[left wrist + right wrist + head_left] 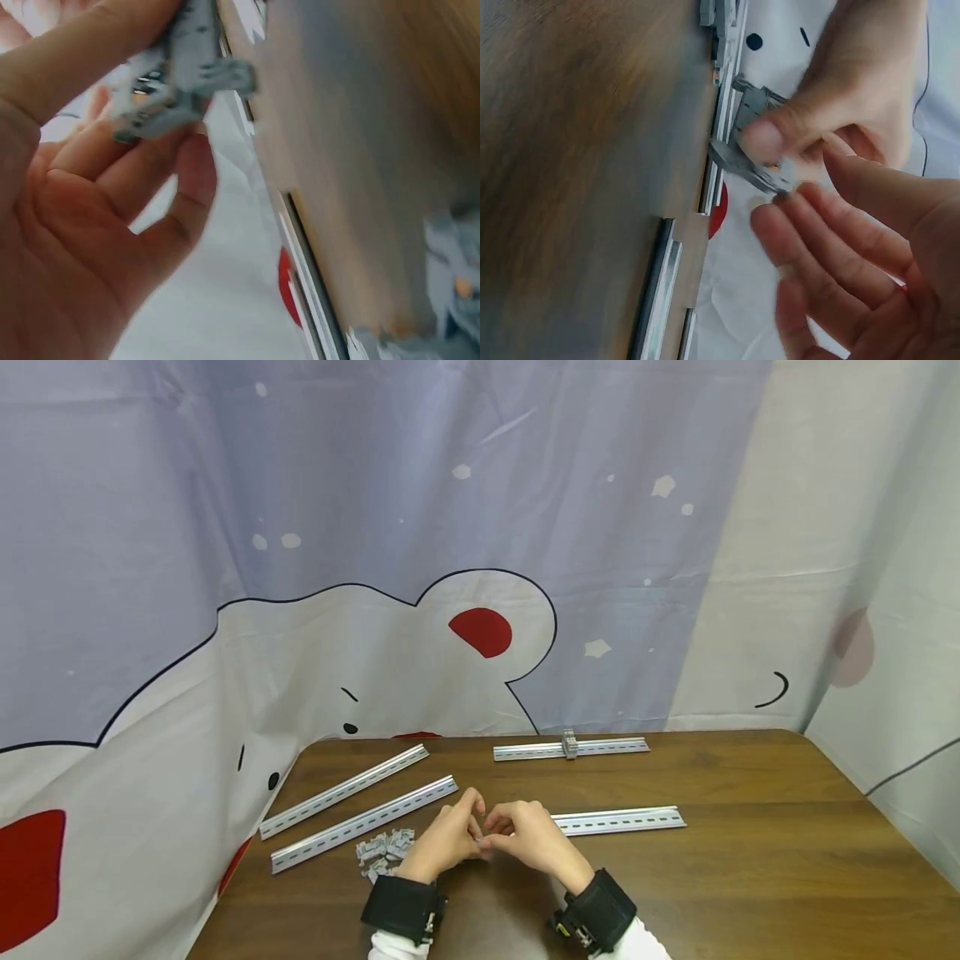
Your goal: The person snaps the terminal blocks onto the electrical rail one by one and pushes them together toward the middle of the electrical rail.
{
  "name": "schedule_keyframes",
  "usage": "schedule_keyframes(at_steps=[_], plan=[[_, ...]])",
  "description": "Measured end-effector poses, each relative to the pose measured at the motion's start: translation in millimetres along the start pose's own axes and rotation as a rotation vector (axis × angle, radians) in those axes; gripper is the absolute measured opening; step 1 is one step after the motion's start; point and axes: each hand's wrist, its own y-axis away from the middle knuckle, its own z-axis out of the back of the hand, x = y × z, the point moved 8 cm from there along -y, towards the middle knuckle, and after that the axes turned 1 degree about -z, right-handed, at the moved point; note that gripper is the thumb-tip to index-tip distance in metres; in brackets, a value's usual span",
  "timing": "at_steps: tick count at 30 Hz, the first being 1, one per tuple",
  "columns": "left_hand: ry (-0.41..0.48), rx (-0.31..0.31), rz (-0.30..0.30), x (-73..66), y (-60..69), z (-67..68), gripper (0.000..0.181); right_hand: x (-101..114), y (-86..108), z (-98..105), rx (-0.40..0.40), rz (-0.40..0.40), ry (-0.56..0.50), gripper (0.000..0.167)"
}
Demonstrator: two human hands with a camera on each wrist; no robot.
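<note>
Above the near part of the table, my left hand (446, 837) pinches a grey DIN-rail terminal block (750, 111) between thumb and fingers. In the left wrist view the block's grey plastic side (196, 56) and a bit of orange and metal inside it show. My right hand (531, 837) is close beside it, its fingers (791, 232) loosely bent, with the fingertips at the block's lower end. Its thumb appears apart from the block. Several similar grey terminal blocks (386, 846) lie in a loose pile to the left of my left wrist.
Two slotted metal DIN rails (367, 821) lie slanted at the left of the wooden table (750, 860). Another rail (622, 821) extends right from behind my right hand. At the back, a rail (525, 752) carries a small group of grey blocks (570, 745). A printed curtain (360, 660) hangs behind.
</note>
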Motion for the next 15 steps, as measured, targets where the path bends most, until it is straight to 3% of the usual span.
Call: schedule_keyframes(at_steps=[3,10,15], plan=[[0.033,0.000,-0.024,-5.8,-3.4,-4.5,0.044,-0.6,-0.7,-0.2,0.007,0.012,0.018,0.009],[-0.029,-0.024,-0.061,-11.4,-5.3,-3.6,0.050,-8.8,0.5,5.3,0.062,0.016,-0.001,0.005],[0.003,-0.063,-0.017,-6.6,-1.2,3.3,0.046,-18.2,3.9,10.3,0.062,-0.027,-0.072,0.005]])
